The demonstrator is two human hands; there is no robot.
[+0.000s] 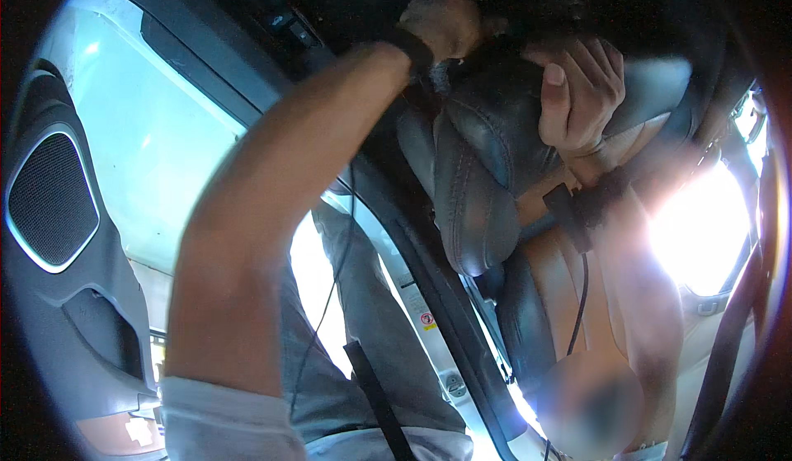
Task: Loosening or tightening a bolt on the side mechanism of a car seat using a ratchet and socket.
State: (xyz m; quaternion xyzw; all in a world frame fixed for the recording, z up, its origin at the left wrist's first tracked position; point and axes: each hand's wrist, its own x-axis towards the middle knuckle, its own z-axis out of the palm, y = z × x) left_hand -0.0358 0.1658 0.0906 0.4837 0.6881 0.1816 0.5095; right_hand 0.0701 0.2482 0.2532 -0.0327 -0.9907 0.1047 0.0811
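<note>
My left arm reaches up into the dark area under the car's interior. At its end my left hand (445, 25) is closed, with a dark band (412, 47) on the wrist. Shadow hides what its fingers grip, if anything. To the right, my right hand (582, 90) is raised beside a black stitched leather seat part (478, 181). Its thumb stands apart from the bent fingers, and I see nothing between them. The dark surface beyond the fingertips is too dim to make out.
A car door with a speaker grille (51, 201) stands open on the left. The door sill (412, 296) runs down the middle, beside my grey trousers (371, 329). Thin black cables (334, 275) hang near my arms. Bright light comes through a window (701, 230) on the right.
</note>
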